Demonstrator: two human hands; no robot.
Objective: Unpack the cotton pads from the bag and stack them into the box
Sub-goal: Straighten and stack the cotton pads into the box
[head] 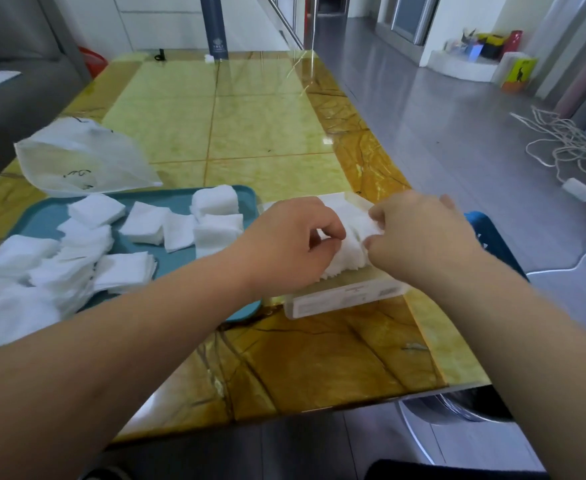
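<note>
Left grip and right grip both pinch a stack of cotton pads sitting in the box on the counter. Loose pads crowd the teal tray, bag just behind.

cotton pads on tray, bag behind tray, box right of tray

Soft, even daylight; glare streaks on the glossy table far end; wide-angle bending at edges, slight blur.
</note>
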